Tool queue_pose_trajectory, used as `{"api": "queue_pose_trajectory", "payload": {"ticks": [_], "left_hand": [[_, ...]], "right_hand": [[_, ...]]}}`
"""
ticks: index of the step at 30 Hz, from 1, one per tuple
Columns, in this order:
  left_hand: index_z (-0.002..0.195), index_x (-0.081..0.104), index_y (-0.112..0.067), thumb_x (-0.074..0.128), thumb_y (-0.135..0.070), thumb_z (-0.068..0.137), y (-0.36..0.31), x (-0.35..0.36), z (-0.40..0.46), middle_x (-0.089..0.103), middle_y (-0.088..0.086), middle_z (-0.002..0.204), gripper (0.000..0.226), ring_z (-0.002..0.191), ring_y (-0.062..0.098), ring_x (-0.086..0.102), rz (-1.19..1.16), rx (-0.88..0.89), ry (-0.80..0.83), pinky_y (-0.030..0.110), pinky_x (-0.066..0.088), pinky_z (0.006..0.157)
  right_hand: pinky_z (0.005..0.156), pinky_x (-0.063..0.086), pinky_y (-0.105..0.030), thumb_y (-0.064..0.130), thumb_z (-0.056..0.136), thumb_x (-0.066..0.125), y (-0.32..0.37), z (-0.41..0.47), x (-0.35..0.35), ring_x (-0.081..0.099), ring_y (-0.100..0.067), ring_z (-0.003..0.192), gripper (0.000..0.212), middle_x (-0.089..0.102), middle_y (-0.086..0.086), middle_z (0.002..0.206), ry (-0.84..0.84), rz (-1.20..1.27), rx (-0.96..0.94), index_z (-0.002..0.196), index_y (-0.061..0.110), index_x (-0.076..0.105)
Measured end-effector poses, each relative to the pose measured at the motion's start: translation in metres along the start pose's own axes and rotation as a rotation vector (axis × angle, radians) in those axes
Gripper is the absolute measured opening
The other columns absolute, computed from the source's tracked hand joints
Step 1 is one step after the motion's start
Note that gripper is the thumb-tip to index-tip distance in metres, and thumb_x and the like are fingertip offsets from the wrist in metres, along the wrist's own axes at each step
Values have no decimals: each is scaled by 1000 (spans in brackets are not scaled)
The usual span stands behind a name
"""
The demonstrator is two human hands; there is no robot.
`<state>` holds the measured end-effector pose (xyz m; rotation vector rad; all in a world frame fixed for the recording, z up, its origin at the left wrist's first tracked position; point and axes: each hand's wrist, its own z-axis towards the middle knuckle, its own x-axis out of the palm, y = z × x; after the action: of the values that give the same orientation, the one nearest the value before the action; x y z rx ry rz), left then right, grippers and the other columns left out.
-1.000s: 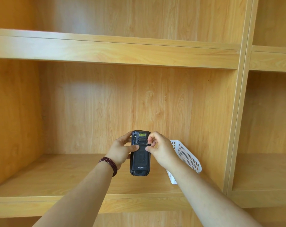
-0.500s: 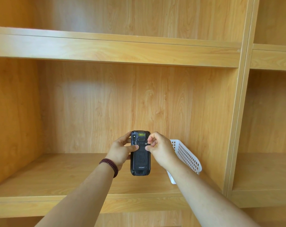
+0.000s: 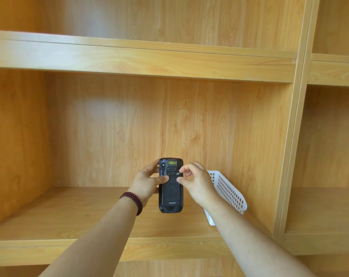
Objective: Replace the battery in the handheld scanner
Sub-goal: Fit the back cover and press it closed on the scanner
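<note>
Right hand: fingers curled, thumb and forefinger pinching at the scanner's right latch.
Left hand: grips the scanner's left edge, thumb across its back.
Scanner: black, upright, back facing the camera, "urovo" lettering low; held above the wooden shelf.
Basket: white, perforated, behind the right wrist.

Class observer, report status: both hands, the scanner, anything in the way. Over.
Left hand grips black handheld scanner, back cover facing camera, still on. Right hand fingertips at its upper right latch. White perforated plastic basket behind right wrist, not obstructing.
</note>
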<state>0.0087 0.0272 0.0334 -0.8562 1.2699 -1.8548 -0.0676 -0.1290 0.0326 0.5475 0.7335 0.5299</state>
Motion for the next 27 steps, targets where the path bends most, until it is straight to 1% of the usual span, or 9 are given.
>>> {"api": "queue_pose_trajectory", "payload": {"ticks": [4, 5, 7, 8, 9, 12, 16, 22, 27], "left_hand": [[131, 55, -23, 68, 5, 84, 1, -1, 0, 65, 4, 115, 56, 97, 20, 69, 3, 3, -3, 30, 60, 66], [131, 56, -23, 67, 5, 84, 2, -1, 0, 65, 4, 114, 56, 98, 21, 69, 5, 4, -4, 31, 60, 67], [132, 56, -22, 68, 5, 84, 2, -2, 0, 65, 3, 113, 56, 100, 22, 69, 1, 11, -11, 34, 60, 70], [132, 56, -22, 68, 5, 84, 1, -3, 1, 66, 3, 114, 56, 101, 23, 68, -2, 13, -12, 34, 59, 71], [132, 56, -22, 68, 5, 84, 0, -3, 1, 66, 4, 115, 57, 101, 22, 68, -3, 13, -12, 34, 60, 71], [129, 56, -25, 68, 5, 84, -4, -3, 2, 66, 5, 117, 55, 99, 19, 68, 6, 20, -1, 31, 60, 68], [128, 56, -26, 67, 4, 84, -5, -3, 1, 66, 4, 117, 55, 98, 17, 68, 15, 25, 4, 30, 59, 67], [132, 55, -23, 68, 6, 83, -3, -3, 2, 66, 4, 118, 58, 96, 17, 69, 4, 19, -1, 30, 59, 66], [136, 53, -20, 69, 5, 83, 2, -3, 2, 66, 2, 115, 60, 100, 21, 69, -14, 12, -21, 35, 60, 72]], "right_hand": [[74, 42, -12, 20, 86, 71, -1, 1, 0, 58, -7, 92, 12, 56, 8, 104, 38, 16, 55, 88, 26, 61], [74, 46, -16, 21, 86, 71, -1, 2, 0, 61, -9, 90, 11, 58, 8, 102, 52, 35, 84, 86, 25, 61], [78, 57, -31, 23, 86, 70, -2, 4, 0, 68, -14, 85, 12, 67, 2, 95, 90, 104, 146, 79, 23, 60], [81, 59, -37, 24, 87, 70, -3, 5, 0, 71, -17, 83, 13, 71, -2, 91, 106, 143, 171, 79, 23, 60], [81, 60, -39, 24, 88, 69, -2, 5, 0, 72, -20, 84, 12, 73, -6, 88, 115, 177, 185, 80, 22, 60], [80, 61, -37, 19, 90, 67, -1, 3, -1, 71, -25, 89, 8, 72, -11, 91, 115, 236, 168, 89, 23, 59], [75, 62, -38, 13, 91, 64, 2, 3, -3, 70, -25, 90, 9, 63, 3, 95, 137, 291, 143, 96, 19, 60], [70, 63, -35, 9, 91, 64, 1, 6, -2, 70, -25, 92, 9, 60, 2, 99, 153, 284, 157, 94, 17, 60], [72, 63, -42, 7, 89, 66, 0, 8, 0, 70, -27, 92, 15, 60, 4, 92, 139, 295, 180, 86, 21, 60]]}}
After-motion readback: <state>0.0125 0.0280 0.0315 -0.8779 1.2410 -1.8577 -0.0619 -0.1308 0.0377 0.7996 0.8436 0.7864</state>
